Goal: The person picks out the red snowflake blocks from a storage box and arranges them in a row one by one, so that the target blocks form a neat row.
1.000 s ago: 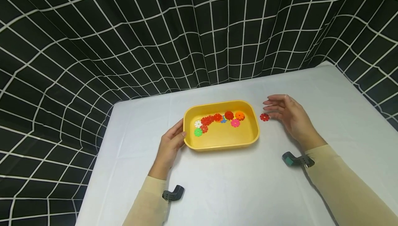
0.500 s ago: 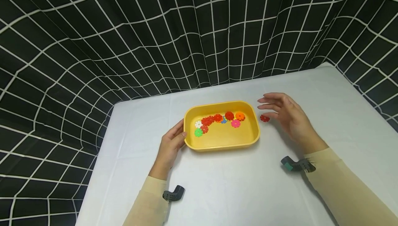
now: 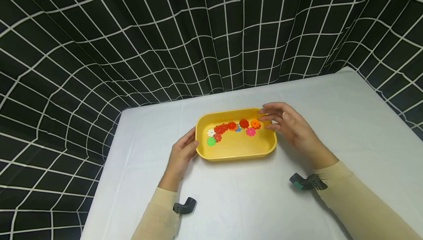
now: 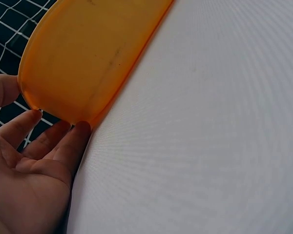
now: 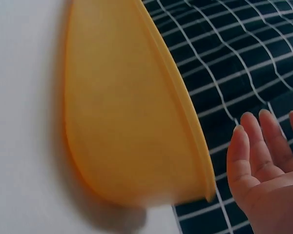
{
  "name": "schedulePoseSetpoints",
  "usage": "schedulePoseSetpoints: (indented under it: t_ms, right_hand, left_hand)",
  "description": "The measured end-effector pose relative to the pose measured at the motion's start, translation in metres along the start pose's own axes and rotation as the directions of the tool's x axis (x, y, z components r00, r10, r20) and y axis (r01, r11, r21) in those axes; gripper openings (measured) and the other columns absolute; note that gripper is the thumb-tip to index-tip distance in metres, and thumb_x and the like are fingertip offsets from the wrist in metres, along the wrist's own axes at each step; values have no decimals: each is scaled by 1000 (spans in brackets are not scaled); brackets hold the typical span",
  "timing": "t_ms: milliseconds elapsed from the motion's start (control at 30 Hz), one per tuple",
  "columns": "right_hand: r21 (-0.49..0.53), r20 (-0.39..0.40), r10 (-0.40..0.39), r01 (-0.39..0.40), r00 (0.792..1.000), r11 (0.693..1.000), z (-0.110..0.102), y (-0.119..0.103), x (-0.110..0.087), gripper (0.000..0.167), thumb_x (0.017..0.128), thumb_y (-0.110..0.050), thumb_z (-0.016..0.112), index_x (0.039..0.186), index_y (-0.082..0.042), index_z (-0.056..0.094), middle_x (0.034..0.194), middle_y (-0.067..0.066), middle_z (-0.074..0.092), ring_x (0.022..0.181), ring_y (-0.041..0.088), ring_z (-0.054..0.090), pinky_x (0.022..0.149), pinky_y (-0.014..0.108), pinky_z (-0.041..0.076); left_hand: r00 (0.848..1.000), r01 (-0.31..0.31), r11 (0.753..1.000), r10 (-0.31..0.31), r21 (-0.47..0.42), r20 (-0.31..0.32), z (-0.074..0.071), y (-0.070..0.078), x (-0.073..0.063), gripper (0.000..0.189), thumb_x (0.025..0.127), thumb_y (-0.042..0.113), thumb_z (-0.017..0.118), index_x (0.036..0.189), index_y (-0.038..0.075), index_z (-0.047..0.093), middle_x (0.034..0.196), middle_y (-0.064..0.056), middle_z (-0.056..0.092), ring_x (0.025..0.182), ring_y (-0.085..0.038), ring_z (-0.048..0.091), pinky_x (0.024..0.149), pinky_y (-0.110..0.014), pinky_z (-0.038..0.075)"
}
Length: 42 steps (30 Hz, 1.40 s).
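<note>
A yellow plastic bin (image 3: pixel 238 157) sits on the white table, holding several small toothed plastic discs. Among them are a white disc (image 3: pixel 211 132), a green disc (image 3: pixel 211 141), a pink disc (image 3: pixel 250 131), an orange disc (image 3: pixel 255 124) and a dark red disc (image 3: pixel 243 123). My left hand (image 3: pixel 181 152) grips the bin's left end, thumb at the rim and fingers against the outer wall, as the left wrist view also shows. Over the bin's right end hovers my right hand (image 3: pixel 292 128), its fingers loosely extended. Nothing shows in those fingers (image 5: pixel 254 146) in the right wrist view.
The white tablecloth (image 3: pixel 244 199) stretches in front of the bin and to both sides. Behind the table hangs a black curtain (image 3: pixel 228 31) with a white grid. Dark bands with small devices sit on both wrists.
My right hand has moved left from beside the bin to over its right end. The red disc on the table by the bin no longer shows; the hand covers that spot. My left hand stays put.
</note>
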State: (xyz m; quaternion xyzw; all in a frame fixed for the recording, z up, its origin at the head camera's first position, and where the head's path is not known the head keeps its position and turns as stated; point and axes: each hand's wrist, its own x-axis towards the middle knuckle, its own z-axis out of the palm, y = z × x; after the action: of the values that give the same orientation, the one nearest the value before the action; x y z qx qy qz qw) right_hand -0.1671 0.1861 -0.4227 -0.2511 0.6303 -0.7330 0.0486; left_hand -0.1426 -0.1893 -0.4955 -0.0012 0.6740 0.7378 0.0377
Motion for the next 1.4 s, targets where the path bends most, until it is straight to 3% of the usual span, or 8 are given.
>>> schedulePoseSetpoints:
  t_ms: [200, 433, 567, 700, 833, 1000, 1133, 1400]
  right_hand:
    - [-41, 46, 19, -17, 999, 999, 19, 9, 9, 40, 111, 0, 47, 150, -2, 54, 146, 28, 54, 131, 41, 60, 106, 38, 58]
    - [-121, 64, 104, -95, 993, 988, 41, 15, 28, 55, 101, -2, 73, 153, -7, 55, 149, 17, 58, 132, 38, 60, 107, 35, 56]
    - [-154, 84, 139, -124, 987, 980, 55, 20, 43, 61, 96, -1, 80, 151, -6, 55, 149, 15, 59, 133, 35, 59, 111, 46, 54]
    - [-171, 111, 169, -148, 979, 974, 67, 25, 56, 63, 95, -1, 83, 151, -5, 56, 148, 17, 59, 134, 39, 57, 113, 61, 50]
    - [-195, 126, 201, -175, 971, 965, 76, 29, 66, 64, 95, -2, 83, 153, -8, 55, 149, 14, 60, 137, 40, 56, 114, 64, 47]
    - [-219, 142, 235, -201, 962, 955, 81, 34, 77, 63, 96, 0, 82, 153, -12, 56, 150, 17, 59, 138, 41, 54, 116, 62, 46]
    - [-233, 171, 247, -204, 954, 951, 83, 44, 84, 63, 96, 3, 81, 152, -6, 55, 149, 21, 58, 140, 44, 52, 116, 61, 47]
    - [-359, 204, 382, -294, 901, 886, 86, 60, 82, 61, 97, -5, 82, 153, -14, 58, 151, 5, 59, 139, 33, 55, 116, 48, 49]
  left_hand:
    - [1000, -2, 1000, 2, -8, 12, 0, 0, 0, 53, 107, 8, 64, 159, 10, 57, 159, -6, 57, 143, -24, 56, 108, -37, 55]
    - [1000, -4, 1000, 4, -17, 13, -1, -1, 1, 55, 106, 9, 66, 160, 9, 56, 160, -9, 55, 144, -26, 55, 107, -36, 55]
    - [1000, -5, 1000, 5, -18, 14, -2, -2, 1, 55, 106, 9, 65, 160, 8, 55, 161, -9, 55, 144, -27, 55, 107, -36, 55]
    - [1000, -2, 1000, 2, -22, 10, -2, -2, 1, 55, 106, 10, 66, 160, 8, 55, 161, -10, 55, 144, -27, 55, 108, -36, 55]
    - [1000, -1, 1000, 1, -29, 14, -2, -1, 0, 56, 106, 10, 66, 160, 8, 55, 161, -10, 54, 144, -27, 55, 108, -37, 55]
    - [1000, 3, 1000, -3, -25, 18, -1, 1, 0, 55, 106, 10, 66, 160, 8, 55, 161, -10, 54, 145, -26, 54, 108, -37, 55]
    - [1000, 4, 999, -3, -32, 14, 0, 1, 0, 55, 106, 8, 65, 160, 7, 55, 161, -10, 54, 145, -26, 54, 109, -36, 54]
    - [1000, 1, 999, 0, -42, 16, -1, 0, 1, 55, 106, 7, 65, 160, 6, 54, 161, -10, 54, 146, -26, 53, 109, -37, 54]
